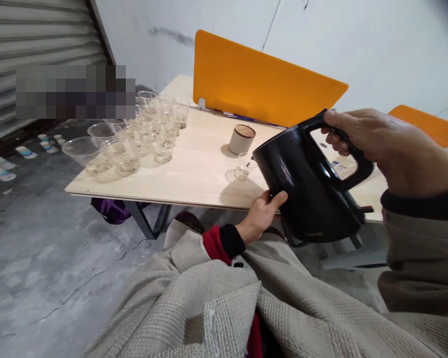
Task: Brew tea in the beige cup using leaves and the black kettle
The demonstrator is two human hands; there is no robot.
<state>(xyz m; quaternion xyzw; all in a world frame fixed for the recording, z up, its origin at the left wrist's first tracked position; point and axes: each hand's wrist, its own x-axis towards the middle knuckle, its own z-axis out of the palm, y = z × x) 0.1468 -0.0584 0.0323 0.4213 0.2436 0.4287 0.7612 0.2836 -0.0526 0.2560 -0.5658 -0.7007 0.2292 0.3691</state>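
My right hand (354, 132) is closed around the handle of a black electric kettle (302, 184), which tilts with its spout to the left. My left hand (260, 215) is at the kettle's lower side, its thumb lying on the body; its other fingers are partly hidden. Just below the spout, a small clear cup (242, 171) stands on the table. Whether water is flowing cannot be made out. Behind this cup is a pale round canister with a wood-coloured lid (242, 139).
Several clear plastic cups (125, 161) crowd the left end of the wooden table (197, 174). An orange divider (265, 79) lines its back edge. Small white bottles (26, 152) stand on the floor at left, and a purple item (112, 211) lies under the table.
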